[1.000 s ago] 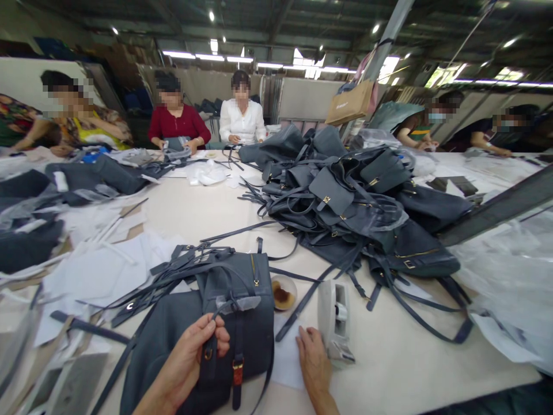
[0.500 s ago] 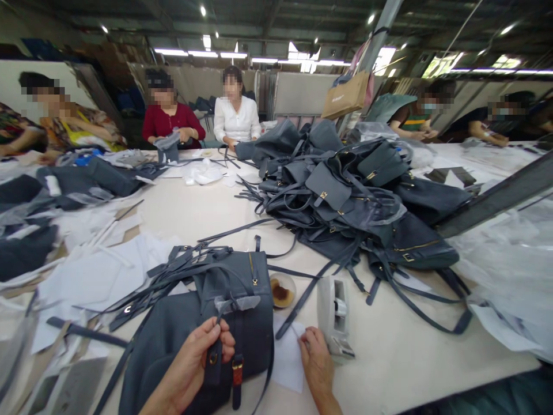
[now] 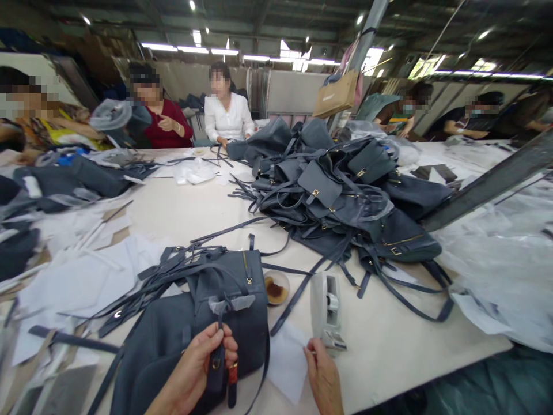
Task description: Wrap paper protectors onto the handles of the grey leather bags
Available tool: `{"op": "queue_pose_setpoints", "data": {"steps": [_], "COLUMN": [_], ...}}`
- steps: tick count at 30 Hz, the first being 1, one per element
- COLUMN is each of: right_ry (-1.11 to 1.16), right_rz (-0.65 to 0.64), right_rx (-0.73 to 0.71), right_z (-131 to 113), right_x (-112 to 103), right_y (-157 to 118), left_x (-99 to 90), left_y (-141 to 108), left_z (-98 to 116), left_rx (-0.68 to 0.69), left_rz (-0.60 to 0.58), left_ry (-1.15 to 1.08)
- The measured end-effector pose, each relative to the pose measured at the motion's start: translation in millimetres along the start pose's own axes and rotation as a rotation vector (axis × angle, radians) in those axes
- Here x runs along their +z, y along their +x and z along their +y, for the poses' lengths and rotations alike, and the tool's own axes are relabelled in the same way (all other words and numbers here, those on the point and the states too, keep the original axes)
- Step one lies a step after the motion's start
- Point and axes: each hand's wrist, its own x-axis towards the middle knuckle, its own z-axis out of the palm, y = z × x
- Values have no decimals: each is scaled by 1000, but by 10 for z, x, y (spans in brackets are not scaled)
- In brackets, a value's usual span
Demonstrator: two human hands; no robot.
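A dark blue-grey leather backpack (image 3: 166, 331) lies in front of me. My left hand (image 3: 211, 357) is closed around one of its straps (image 3: 216, 372), which has a gold ring near its end. Just right of that hand hangs a buckle (image 3: 233, 372) with a reddish-brown wrapping on it. My right hand (image 3: 322, 372) pinches the corner of a white sheet of paper (image 3: 287, 363) lying on the table beside the backpack. A grey tape dispenser (image 3: 326, 305) stands just beyond my right fingers.
A big heap of similar bags (image 3: 332, 184) lies at centre right. Papers (image 3: 86, 282) and straps spread on the left. A small round dish (image 3: 276, 288) holds something brown. Several co-workers sit across the table (image 3: 173, 213). Clear plastic (image 3: 505, 253) is piled at right.
My right fingers have closed on the paper's corner and shifted it slightly. The left hand keeps hold of the strap. Across the table, the co-worker in red has moved a bag leftward.
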Motion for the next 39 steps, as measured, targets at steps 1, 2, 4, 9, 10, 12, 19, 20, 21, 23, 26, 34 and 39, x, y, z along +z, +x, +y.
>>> {"op": "queue_pose_setpoints", "data": {"steps": [1, 2, 4, 9, 10, 12, 19, 20, 21, 23, 26, 34, 39], "right_ry": [20, 30, 98, 629, 700, 803, 880, 879, 877, 861, 844, 1008, 1144], "right_rz": [-1, 1, 28, 82, 60, -11, -511, -544, -574, -651, -779, -809, -832], "right_rx": [20, 38, 98, 314, 323, 332, 306, 293, 290, 302, 316, 521, 636], "right_z": [8, 16, 18, -164, -228, -361, -884, -973, -1062, -1220, -1389, -1507, -1413], "right_x": [-6, -13, -33, -201, -261, -393, -421, -341, -252, -76, 100, 198, 369], "right_y": [8, 16, 30, 56, 64, 84, 91, 75, 57, 27, 12, -30, -146], "left_x": [-1, -2, -2, 13, 20, 33, 68, 72, 74, 74, 65, 87, 47], "left_y": [-7, -17, -47, -148, -169, -207, -301, -311, -317, -320, -301, -267, -184], "left_z": [-2, -6, -15, -49, -55, -63, -28, -22, -18, -22, -46, -118, -236], "left_rx": [1, 1, -1, 7, 11, 24, 106, 101, 101, 117, 152, 133, 123], "left_rz": [4, 6, 0, 16, 34, 51, 88, 88, 86, 87, 116, 117, 169], "left_ry": [5, 6, -5, -8, 3, 28, 158, 142, 125, 114, 130, 161, 212]}}
